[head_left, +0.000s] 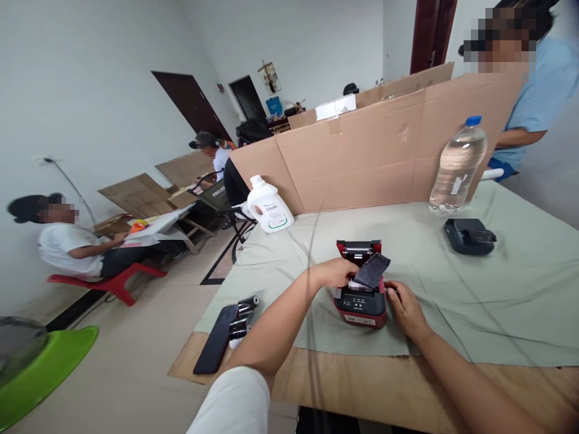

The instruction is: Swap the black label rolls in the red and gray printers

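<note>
A small red and black printer [362,301] stands on the pale green cloth [497,289] near the table's front edge, its lid open toward the back. My left hand [337,272] grips a dark flat piece [371,271] above the printer's open bay. Against the printer's right side rests my right hand [407,308], fingers curled on its casing. What lies inside the bay is hidden by the dark piece and my fingers.
A black phone [216,339] and a black clip-like tool [242,316] lie at the left. A white detergent bottle [270,207], a water bottle [458,166], a black device [469,235] and a cardboard wall [375,150] stand behind. Other people sit at left; one stands at far right.
</note>
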The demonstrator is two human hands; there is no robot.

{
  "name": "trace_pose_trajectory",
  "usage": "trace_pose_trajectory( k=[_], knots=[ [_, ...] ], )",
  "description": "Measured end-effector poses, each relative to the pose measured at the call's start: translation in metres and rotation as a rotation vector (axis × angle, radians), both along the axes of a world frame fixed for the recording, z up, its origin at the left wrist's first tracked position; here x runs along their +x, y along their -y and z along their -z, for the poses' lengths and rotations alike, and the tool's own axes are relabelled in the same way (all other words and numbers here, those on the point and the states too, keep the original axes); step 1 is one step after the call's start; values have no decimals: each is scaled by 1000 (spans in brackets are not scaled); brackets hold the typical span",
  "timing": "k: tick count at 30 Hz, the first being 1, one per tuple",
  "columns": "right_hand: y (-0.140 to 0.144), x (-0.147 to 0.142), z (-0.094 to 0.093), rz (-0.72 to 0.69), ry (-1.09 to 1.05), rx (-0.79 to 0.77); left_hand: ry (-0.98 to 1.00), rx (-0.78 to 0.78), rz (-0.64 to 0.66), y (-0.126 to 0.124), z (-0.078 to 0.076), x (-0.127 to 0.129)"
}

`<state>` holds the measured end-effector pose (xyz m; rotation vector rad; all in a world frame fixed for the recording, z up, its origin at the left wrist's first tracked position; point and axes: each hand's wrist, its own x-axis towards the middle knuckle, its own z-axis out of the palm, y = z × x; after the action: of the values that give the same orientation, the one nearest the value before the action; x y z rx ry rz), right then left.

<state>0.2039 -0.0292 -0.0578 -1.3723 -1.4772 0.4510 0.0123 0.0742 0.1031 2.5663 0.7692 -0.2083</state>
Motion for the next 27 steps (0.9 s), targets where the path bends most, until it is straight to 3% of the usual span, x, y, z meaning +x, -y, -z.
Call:
trace_pose_trajectory(
  k=[6,12,16,21,27],
  knots=[
    [0,0,0,-1,0,-8,-22,118,17,0,6,11],
    [0,0,-1,-7,-3,-11,74,129,89,1,13,-4],
    [0,0,-1,-5,3,2,226,-1,85,5,12,-9],
    [0,0,-2,1,3,-8,410,-135,-45,16,15,-15],
    [-1,-1,-2,-5,16,7,551,99,-137,46,32,-25]
  ],
)
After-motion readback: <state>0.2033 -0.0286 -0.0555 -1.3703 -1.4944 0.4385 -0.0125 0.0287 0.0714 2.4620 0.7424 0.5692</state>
